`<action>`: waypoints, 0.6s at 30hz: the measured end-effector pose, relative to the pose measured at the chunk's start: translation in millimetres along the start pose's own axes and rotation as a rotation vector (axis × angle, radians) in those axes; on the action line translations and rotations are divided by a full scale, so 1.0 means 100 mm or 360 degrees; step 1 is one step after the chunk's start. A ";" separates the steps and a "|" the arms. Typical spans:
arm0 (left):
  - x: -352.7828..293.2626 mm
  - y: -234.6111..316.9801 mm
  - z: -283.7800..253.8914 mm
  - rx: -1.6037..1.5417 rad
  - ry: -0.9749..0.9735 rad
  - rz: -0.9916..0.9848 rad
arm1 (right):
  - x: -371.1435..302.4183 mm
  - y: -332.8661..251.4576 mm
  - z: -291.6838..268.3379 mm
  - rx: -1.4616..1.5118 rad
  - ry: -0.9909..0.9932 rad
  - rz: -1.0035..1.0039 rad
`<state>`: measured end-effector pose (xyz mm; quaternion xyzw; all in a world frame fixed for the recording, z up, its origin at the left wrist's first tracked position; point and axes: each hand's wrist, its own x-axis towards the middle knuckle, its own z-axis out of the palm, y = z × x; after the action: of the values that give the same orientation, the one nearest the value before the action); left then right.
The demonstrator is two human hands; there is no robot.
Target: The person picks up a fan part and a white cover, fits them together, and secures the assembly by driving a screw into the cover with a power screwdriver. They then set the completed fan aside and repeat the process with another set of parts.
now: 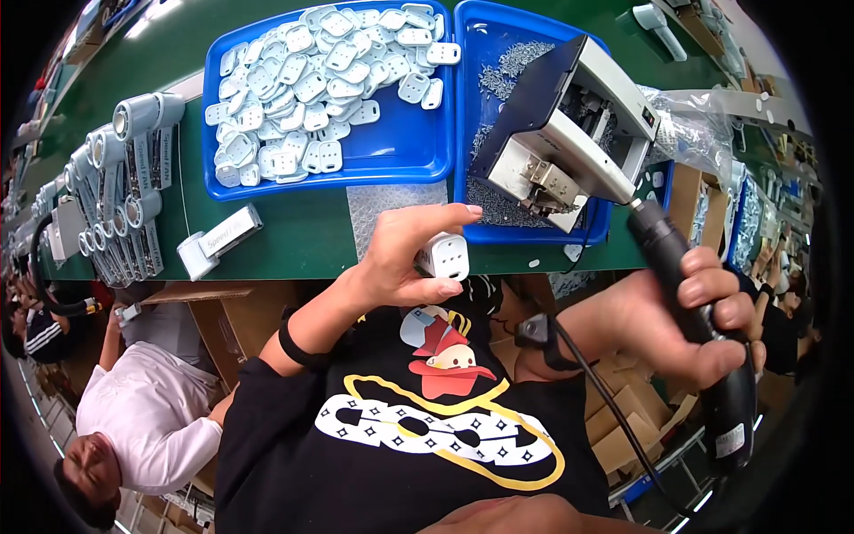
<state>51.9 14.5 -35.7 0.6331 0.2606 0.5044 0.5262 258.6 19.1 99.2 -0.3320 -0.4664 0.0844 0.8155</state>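
My left hand (pixel 396 249) is closed on a small white plastic piece (pixel 446 257) with rounded corners and several dark holes, its index finger and thumb stretched past the piece. A black electric screwdriver (pixel 656 233) is wrapped in the fingers of my right hand (pixel 676 320). Its tip points up and left, close to the front corner of a silver and black screw feeder (pixel 569 147); whether they touch I cannot tell. The feeder stands in a blue tray (pixel 461 107) with many small loose screws (pixel 520 62) around it.
Left of the feeder, another blue tray (pixel 391 153) holds a heap of similar white pieces (pixel 294 89). A pale blue fan handle (pixel 218 242) lies near the table's front edge, with several more (pixel 124 178) farther left. A co-worker (pixel 147 414) sits at lower left.
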 end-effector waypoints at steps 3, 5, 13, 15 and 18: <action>0.02 -0.01 -0.08 0.0238 -0.0238 0.0063 | 0.22 0.42 -0.07 -0.0696 -0.0087 -0.0173; 0.01 -0.05 -0.08 0.0246 -0.0220 0.0091 | 0.13 0.22 -0.08 -0.0447 -0.0023 -0.0230; 0.01 -0.08 -0.07 0.0288 -0.0228 0.0123 | -0.36 0.19 0.19 -0.0213 -0.0168 0.0339; -0.01 -0.06 -0.06 0.0302 -0.0239 0.0123 | -0.39 0.27 0.13 -0.0361 -0.0219 0.0427; 0.00 -0.06 -0.07 0.0326 -0.0249 0.0124 | -0.33 0.20 0.08 -0.0253 -0.0210 0.0738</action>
<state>46.7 19.7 -41.4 0.7306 0.2442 0.4443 0.4574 236.7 23.4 66.1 -0.4870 -0.4352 0.2538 0.7135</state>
